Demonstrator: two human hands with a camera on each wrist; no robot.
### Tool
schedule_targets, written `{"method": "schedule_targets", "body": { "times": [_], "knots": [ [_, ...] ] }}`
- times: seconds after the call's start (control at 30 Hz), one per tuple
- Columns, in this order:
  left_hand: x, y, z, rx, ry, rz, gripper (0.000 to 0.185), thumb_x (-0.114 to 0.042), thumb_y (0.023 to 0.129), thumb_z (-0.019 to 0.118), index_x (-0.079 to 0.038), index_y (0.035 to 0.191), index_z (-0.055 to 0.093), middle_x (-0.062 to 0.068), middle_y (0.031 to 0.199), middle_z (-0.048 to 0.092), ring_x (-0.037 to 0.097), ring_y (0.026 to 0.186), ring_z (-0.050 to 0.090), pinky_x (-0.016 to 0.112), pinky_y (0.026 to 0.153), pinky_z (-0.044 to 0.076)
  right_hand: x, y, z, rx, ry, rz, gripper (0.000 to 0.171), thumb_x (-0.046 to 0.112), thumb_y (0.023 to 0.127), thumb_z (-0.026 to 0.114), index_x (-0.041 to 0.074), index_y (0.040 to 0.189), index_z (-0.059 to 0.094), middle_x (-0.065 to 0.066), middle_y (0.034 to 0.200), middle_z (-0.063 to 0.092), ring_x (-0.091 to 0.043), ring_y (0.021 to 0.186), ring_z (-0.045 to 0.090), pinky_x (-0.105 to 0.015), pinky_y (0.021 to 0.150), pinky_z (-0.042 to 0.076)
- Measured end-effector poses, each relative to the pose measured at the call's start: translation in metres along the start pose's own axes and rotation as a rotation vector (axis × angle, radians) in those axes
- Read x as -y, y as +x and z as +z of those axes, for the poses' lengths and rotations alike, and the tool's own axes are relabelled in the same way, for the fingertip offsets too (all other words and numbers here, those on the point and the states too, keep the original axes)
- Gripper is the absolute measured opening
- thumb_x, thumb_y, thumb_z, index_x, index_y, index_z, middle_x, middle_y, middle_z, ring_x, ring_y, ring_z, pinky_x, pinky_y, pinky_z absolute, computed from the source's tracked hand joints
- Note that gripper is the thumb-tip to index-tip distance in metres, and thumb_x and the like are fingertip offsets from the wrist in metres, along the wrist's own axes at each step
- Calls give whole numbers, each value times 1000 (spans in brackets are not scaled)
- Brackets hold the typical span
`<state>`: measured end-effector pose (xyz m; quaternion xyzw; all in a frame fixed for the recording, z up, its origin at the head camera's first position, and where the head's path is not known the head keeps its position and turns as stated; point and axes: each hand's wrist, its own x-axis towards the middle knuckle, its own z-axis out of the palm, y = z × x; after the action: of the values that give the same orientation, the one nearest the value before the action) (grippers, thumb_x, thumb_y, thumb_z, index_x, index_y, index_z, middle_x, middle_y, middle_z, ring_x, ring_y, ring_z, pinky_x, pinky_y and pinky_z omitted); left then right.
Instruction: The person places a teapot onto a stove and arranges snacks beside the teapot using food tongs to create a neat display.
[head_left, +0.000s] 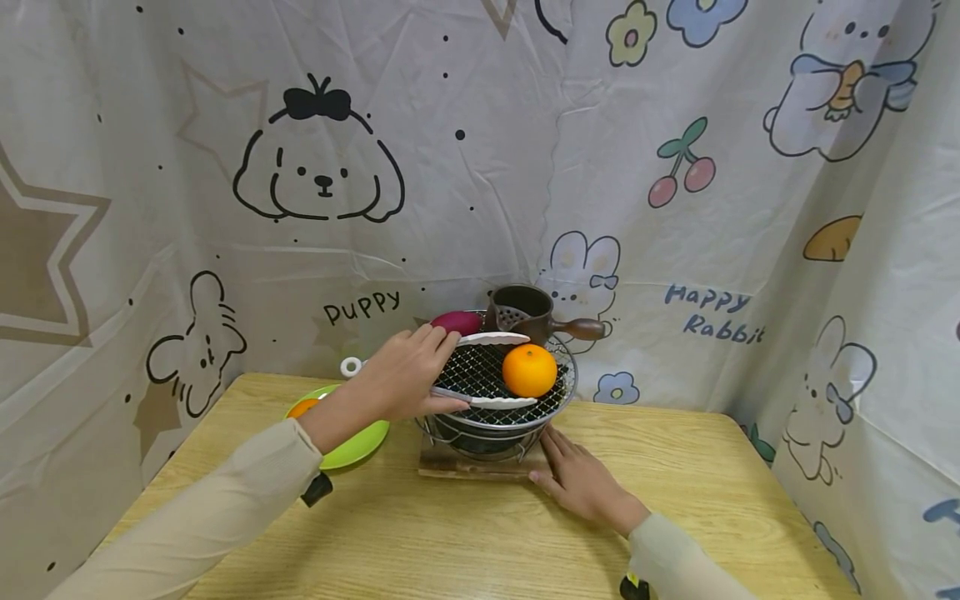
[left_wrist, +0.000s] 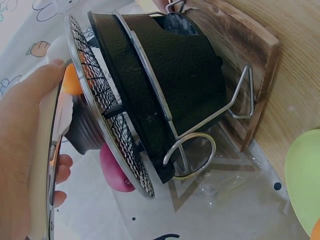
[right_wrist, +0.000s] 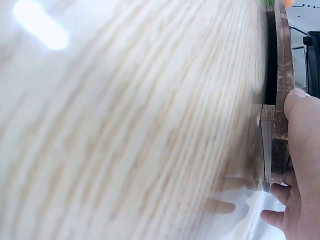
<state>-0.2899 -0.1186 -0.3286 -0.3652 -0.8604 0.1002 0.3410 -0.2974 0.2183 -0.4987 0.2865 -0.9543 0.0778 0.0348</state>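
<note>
My left hand grips a pair of tongs with pale scalloped tips, one arm on each side of an orange. The orange sits at the right of a round wire grill mesh. Under the mesh is a black stove bowl in a wire stand, set on a brown wooden board. At the board's right front corner, my right hand holds its edge, thumb on top and fingers curled at the side. Part of the tongs is hidden by my left hand.
On the mesh's back part are a brown side-handled pot, its handle pointing right, and a purple-red oval item. A green plate with an orange-coloured item is at left. A printed curtain hangs behind the table.
</note>
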Motion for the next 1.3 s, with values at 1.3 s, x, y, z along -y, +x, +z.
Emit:
{"method": "schedule_targets", "body": {
  "times": [1.3],
  "knots": [
    [1, -5, -3, -4, -34, 7, 94, -77, 84, 63, 4, 133, 59, 15, 110, 64, 27, 96, 61, 34, 76, 59, 1, -1, 0, -23, -1, -12, 74, 48, 106, 45, -7, 155, 33, -26, 164, 27, -44, 149, 35, -58, 116, 39]
  ]
}}
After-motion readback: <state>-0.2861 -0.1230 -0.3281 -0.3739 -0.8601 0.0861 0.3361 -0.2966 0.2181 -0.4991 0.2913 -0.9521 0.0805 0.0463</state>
